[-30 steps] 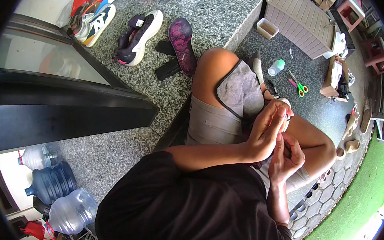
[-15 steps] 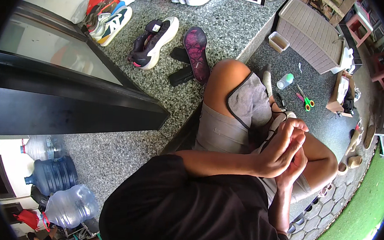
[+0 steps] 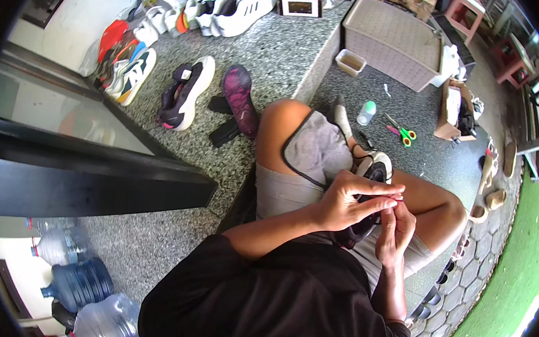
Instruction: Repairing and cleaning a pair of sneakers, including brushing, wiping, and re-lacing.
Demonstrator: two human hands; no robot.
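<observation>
Over my lap my left hand [image 3: 349, 203] and my right hand [image 3: 396, 234] meet, each with thumb and fingers pinched together at the fingertips. Whatever is between them is too small to make out. Beneath the hands rests a black shoe [image 3: 380, 168] with a white sole edge, partly hidden by them. A grey cloth with dark edging [image 3: 318, 148] lies draped over my left knee. Left of that knee, on the speckled stone ledge, are a dark purple patterned piece shaped like a shoe sole [image 3: 240, 96] and a dark shoe with a white sole [image 3: 190, 92].
Ahead on the dark stone lie green-handled scissors [image 3: 406, 136] and a small bottle [image 3: 367, 113]. Farther off stand a small tub [image 3: 351, 62], a large woven-pattern box [image 3: 390, 42] and a cardboard box [image 3: 452, 113]. Several shoes [image 3: 244, 11] line the wall; water jugs [image 3: 80, 283] stand lower left.
The view has shifted, so the surroundings sit lower and further left. My hands, clasped close together before, have parted into fingertip pinches, and more of the shoe beneath shows.
</observation>
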